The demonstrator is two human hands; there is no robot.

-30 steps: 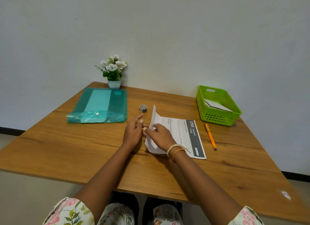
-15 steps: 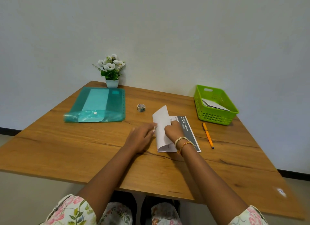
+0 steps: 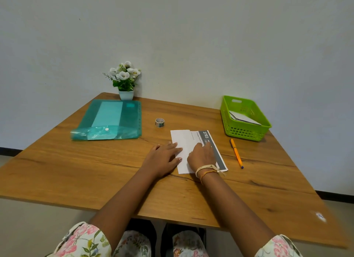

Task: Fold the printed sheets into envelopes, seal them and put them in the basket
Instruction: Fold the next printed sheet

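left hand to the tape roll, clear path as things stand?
Probably yes. The left hand lies flat on the folded sheet, and the tape roll stands just beyond it on bare table with nothing between. The hand would have to let go of the fold first.

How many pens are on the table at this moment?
1. The orange pen lies on the wooden table, right of the printed sheet and just in front of the green basket. Others could be hidden inside the teal folder.
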